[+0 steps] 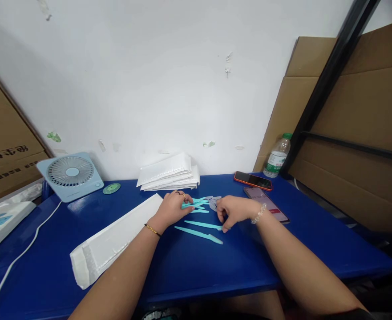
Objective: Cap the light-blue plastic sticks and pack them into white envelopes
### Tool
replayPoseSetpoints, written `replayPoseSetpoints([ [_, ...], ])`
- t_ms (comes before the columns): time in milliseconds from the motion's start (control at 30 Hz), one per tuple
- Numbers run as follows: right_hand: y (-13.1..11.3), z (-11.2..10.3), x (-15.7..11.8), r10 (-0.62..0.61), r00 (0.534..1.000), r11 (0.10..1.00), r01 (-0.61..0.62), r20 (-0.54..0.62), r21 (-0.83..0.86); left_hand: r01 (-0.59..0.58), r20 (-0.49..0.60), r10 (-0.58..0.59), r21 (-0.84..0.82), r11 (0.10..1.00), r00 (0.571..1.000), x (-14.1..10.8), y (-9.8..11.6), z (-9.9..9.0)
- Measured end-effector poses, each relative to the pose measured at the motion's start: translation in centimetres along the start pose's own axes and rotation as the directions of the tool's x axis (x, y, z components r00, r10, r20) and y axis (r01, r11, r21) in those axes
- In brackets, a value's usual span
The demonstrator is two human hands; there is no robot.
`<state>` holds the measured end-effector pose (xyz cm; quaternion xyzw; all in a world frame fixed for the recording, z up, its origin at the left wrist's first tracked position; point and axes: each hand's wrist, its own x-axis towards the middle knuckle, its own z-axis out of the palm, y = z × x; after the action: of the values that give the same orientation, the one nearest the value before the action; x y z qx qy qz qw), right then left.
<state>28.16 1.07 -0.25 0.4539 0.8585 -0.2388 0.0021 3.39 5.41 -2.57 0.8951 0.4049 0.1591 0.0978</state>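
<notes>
Several slim turquoise plastic tools with pale tips lie on the blue table. My left hand [175, 207] is closed on the left ends of a crossed turquoise bunch [200, 203]. Beside the bunch's right end, my right hand [232, 211] has its fingers bent, with the thumb near the tip of a separate turquoise tool [202, 225]; whether it grips that tool is unclear. Nearer the front edge lies another turquoise tool [199, 234], touched by neither hand. A flat white padded envelope [115, 235] rests left of my left hand, partly behind the forearm.
White padded envelopes [169, 172] are stacked by the wall. A blue fan [72, 175], green round disc [111, 188] and power strip [2, 226] are at left. Two phones [253, 180] and a bottle [277, 158] stand or lie at right, near cardboard [362, 124].
</notes>
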Motion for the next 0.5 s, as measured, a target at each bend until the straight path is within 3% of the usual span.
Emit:
replayPoseSetpoints([
  [67, -0.5, 0.3, 0.2, 0.019, 0.999, 1.000, -0.018, 0.038, -0.023, -0.088, 0.077, 0.093, -0.065, 0.994, 0.993, -0.1, 0.9, 0.0],
  [200, -0.4, 0.6, 0.6, -0.035, 0.996, 0.999, 0.032, -0.082, -0.034, -0.173, 0.187, 0.185, -0.080, 0.982, 0.965, -0.2, 2.1, 0.4],
  [300, 0.4, 0.4, 0.6, -0.078, 0.976, 0.995, 0.063, -0.205, -0.082, -0.147, 0.146, 0.149, -0.025, 0.989, 0.978, 0.0, 1.8, 0.5],
  [500, 1.9, -0.1, 0.7, 0.060, 0.910, 0.990, -0.105, -0.411, -0.090, -0.017, 0.024, 0.015, 0.105, 0.994, 1.000, 0.4, -0.5, 0.2],
])
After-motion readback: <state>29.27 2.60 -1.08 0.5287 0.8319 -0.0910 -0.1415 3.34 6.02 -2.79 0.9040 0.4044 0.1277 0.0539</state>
